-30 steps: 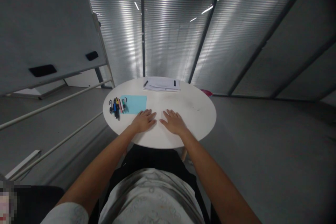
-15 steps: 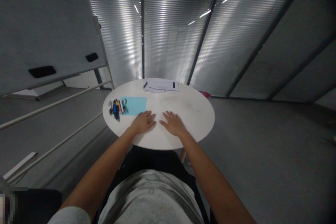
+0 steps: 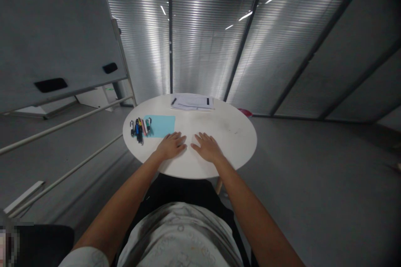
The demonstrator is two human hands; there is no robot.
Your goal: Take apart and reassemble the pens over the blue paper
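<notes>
My left hand (image 3: 171, 146) lies flat on the round white table (image 3: 228, 142), its fingers spread and holding nothing. Its fingertips are by the lower right corner of a light blue sheet (image 3: 163, 126). Just to the right, my right hand (image 3: 206, 147) rests palm down on the same tabletop, open, with a small gap between the two hands. A bunch of markers and pens (image 3: 139, 128) lies at the table's left, partly over the blue sheet. At the far side sits a stack of papers (image 3: 192, 102) with a dark pen-like item at its left end.
On the left stands a whiteboard (image 3: 59, 29) on a frame with pale rails (image 3: 78, 117). Glass partitions with blinds (image 3: 200, 50) rise behind the table. Something red (image 3: 244, 112) shows past the table's far right edge. A dark seat-like shape (image 3: 46, 244) is at the lower left.
</notes>
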